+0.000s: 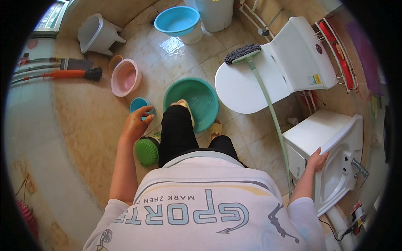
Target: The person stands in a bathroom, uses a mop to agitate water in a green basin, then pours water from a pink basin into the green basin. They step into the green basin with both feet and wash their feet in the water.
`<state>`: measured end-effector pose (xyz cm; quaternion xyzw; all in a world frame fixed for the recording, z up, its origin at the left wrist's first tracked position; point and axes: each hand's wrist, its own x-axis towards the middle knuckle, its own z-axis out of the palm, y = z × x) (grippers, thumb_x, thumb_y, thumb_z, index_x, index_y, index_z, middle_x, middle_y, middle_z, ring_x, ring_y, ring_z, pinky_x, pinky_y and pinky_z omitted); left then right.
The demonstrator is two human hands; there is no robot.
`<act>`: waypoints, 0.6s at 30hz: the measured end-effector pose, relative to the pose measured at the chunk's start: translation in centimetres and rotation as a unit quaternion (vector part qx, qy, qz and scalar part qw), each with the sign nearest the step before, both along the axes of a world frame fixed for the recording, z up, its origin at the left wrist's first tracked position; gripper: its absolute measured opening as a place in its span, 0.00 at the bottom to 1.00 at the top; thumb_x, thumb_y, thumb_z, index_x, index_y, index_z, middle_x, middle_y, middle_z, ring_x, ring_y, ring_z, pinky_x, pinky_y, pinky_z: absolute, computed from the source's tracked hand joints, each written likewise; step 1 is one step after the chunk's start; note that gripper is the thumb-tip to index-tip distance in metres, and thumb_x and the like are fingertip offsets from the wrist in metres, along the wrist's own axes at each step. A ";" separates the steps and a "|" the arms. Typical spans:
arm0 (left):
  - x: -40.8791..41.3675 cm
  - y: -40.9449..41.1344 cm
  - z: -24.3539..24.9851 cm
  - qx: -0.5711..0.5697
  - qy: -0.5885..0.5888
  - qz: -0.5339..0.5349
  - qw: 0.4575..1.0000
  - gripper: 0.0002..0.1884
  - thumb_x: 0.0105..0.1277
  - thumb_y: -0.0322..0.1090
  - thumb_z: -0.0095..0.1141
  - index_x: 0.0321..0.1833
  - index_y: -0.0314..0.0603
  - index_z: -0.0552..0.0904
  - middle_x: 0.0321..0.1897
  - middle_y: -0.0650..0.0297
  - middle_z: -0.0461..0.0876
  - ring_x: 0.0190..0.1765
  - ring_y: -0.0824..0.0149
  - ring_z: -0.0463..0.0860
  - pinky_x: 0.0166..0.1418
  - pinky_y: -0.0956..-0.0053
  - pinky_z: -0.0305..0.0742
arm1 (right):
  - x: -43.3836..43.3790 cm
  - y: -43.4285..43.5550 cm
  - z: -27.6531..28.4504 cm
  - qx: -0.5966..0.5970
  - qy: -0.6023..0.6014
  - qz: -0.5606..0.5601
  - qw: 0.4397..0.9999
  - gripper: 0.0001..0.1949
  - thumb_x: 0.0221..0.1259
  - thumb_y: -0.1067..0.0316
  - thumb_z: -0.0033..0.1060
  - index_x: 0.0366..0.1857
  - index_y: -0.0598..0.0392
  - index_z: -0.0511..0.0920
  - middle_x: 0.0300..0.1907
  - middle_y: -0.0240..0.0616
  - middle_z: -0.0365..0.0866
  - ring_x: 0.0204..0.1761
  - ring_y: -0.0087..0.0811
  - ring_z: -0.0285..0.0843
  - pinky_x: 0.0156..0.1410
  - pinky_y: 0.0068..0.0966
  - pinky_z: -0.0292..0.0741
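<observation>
My right hand (316, 160) grips the front rim of a white washbasin (332, 182) with a metal tap (360, 168). Held in the air at the left, my left hand (135, 124) has its fingers apart and nothing in them. Partly behind it is a small blue bucket (138, 103). In front of me a green plastic basin (205, 106) stands on the tiles, with what looks like water in it. One foot in a yellow slipper (189, 113) is over or inside this basin; my knee hides the rest. The other slipper (216, 128) is on the floor beside it.
A mop with a grey chenille head (242, 54) lies across the closed toilet lid (243, 89). Pink basin (126, 77), white plastic stool (95, 35) and blue basin (177, 20) stand farther off. Brushes (72, 74) hang at left; a green scallop-shaped object (147, 152) is near my leg.
</observation>
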<state>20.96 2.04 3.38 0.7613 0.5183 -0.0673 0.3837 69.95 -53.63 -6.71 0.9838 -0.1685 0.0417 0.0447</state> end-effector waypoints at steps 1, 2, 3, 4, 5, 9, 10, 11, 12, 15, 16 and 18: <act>0.6 0.1 -0.4 0.000 -0.005 -0.009 1.000 0.21 0.70 0.37 0.65 0.65 0.45 0.82 0.49 0.52 0.88 0.52 0.59 0.86 0.57 0.66 0.80 | -0.1 -0.2 -0.2 0.000 -0.007 -0.003 1.000 0.32 0.69 0.42 0.55 0.74 0.44 0.69 0.70 0.38 0.75 0.68 0.51 0.72 0.69 0.49 0.70; 1.1 0.3 -0.7 0.000 -0.010 -0.018 1.000 0.21 0.69 0.38 0.66 0.65 0.46 0.82 0.48 0.50 0.88 0.51 0.57 0.87 0.56 0.65 0.80 | 0.1 -0.7 -0.3 -0.002 -0.012 0.003 1.000 0.32 0.69 0.42 0.55 0.74 0.43 0.70 0.70 0.38 0.75 0.68 0.51 0.72 0.69 0.49 0.71; 2.1 0.7 -0.9 0.006 -0.011 -0.036 0.999 0.21 0.69 0.38 0.66 0.64 0.46 0.83 0.48 0.50 0.88 0.52 0.57 0.87 0.56 0.64 0.80 | 0.3 -1.5 -0.8 -0.003 -0.017 0.005 1.000 0.31 0.69 0.42 0.56 0.73 0.43 0.70 0.70 0.38 0.75 0.68 0.51 0.72 0.69 0.49 0.71; 2.8 0.7 -1.1 0.013 -0.015 -0.048 0.999 0.21 0.69 0.39 0.66 0.64 0.46 0.83 0.48 0.50 0.88 0.52 0.57 0.87 0.56 0.64 0.80 | 0.5 -1.4 -0.9 -0.003 -0.026 0.011 1.000 0.31 0.69 0.42 0.56 0.73 0.42 0.70 0.70 0.38 0.75 0.67 0.51 0.72 0.69 0.48 0.71; 3.7 0.8 -1.4 0.020 -0.018 -0.060 0.998 0.21 0.69 0.39 0.66 0.64 0.46 0.83 0.48 0.49 0.88 0.52 0.57 0.87 0.57 0.64 0.80 | 0.6 -1.2 -0.9 0.000 -0.028 0.010 1.000 0.31 0.69 0.42 0.55 0.73 0.42 0.71 0.70 0.38 0.76 0.67 0.52 0.73 0.69 0.49 0.71; 4.0 2.1 -2.2 0.031 -0.012 -0.045 0.998 0.20 0.70 0.35 0.65 0.64 0.41 0.82 0.48 0.55 0.88 0.50 0.62 0.86 0.55 0.68 0.80 | 1.4 -0.8 -0.8 0.003 -0.047 0.034 0.998 0.30 0.70 0.42 0.55 0.71 0.44 0.72 0.68 0.41 0.78 0.65 0.53 0.75 0.68 0.49 0.72; 3.6 2.1 -2.5 0.035 -0.043 -0.020 0.998 0.21 0.70 0.36 0.65 0.64 0.39 0.82 0.49 0.54 0.88 0.51 0.62 0.86 0.56 0.67 0.80 | 1.4 -1.4 -1.2 0.006 -0.057 0.030 0.998 0.30 0.70 0.42 0.56 0.71 0.44 0.73 0.67 0.41 0.79 0.65 0.54 0.75 0.67 0.48 0.72; 4.8 1.7 -0.1 -0.014 -0.011 0.001 1.000 0.20 0.70 0.35 0.65 0.63 0.37 0.82 0.52 0.55 0.87 0.53 0.61 0.87 0.56 0.67 0.80 | 0.9 -1.5 -0.3 0.015 -0.020 0.020 0.999 0.30 0.69 0.42 0.56 0.71 0.43 0.73 0.68 0.40 0.78 0.65 0.53 0.75 0.68 0.47 0.72; 4.5 2.1 -0.3 0.004 -0.039 -0.009 0.999 0.21 0.69 0.37 0.66 0.63 0.39 0.82 0.51 0.52 0.88 0.53 0.59 0.87 0.56 0.66 0.80 | 1.6 -5.3 -2.4 0.019 -0.082 0.058 0.995 0.30 0.69 0.43 0.57 0.72 0.43 0.72 0.68 0.40 0.77 0.64 0.53 0.76 0.69 0.46 0.72; 2.7 1.8 0.2 0.033 -0.061 0.017 0.997 0.21 0.69 0.39 0.66 0.62 0.40 0.83 0.52 0.51 0.87 0.56 0.58 0.86 0.57 0.65 0.80 | 1.1 -2.8 -0.7 0.003 -0.030 0.004 1.000 0.30 0.68 0.43 0.58 0.72 0.40 0.72 0.66 0.41 0.80 0.62 0.52 0.79 0.68 0.46 0.73; 0.5 2.0 0.0 0.047 -0.059 0.049 0.996 0.21 0.69 0.39 0.66 0.62 0.40 0.83 0.53 0.51 0.87 0.56 0.57 0.86 0.57 0.64 0.81 | 0.7 -0.4 0.0 0.017 -0.012 -0.005 1.000 0.30 0.68 0.43 0.58 0.72 0.40 0.72 0.65 0.41 0.81 0.61 0.52 0.79 0.67 0.47 0.74; -4.7 2.2 -2.6 0.058 -0.082 0.106 0.989 0.22 0.69 0.39 0.66 0.63 0.41 0.82 0.53 0.50 0.87 0.54 0.56 0.87 0.56 0.64 0.81 | -0.2 1.0 1.0 0.011 -0.004 -0.011 1.000 0.30 0.68 0.42 0.58 0.72 0.38 0.73 0.63 0.41 0.83 0.60 0.52 0.81 0.66 0.48 0.75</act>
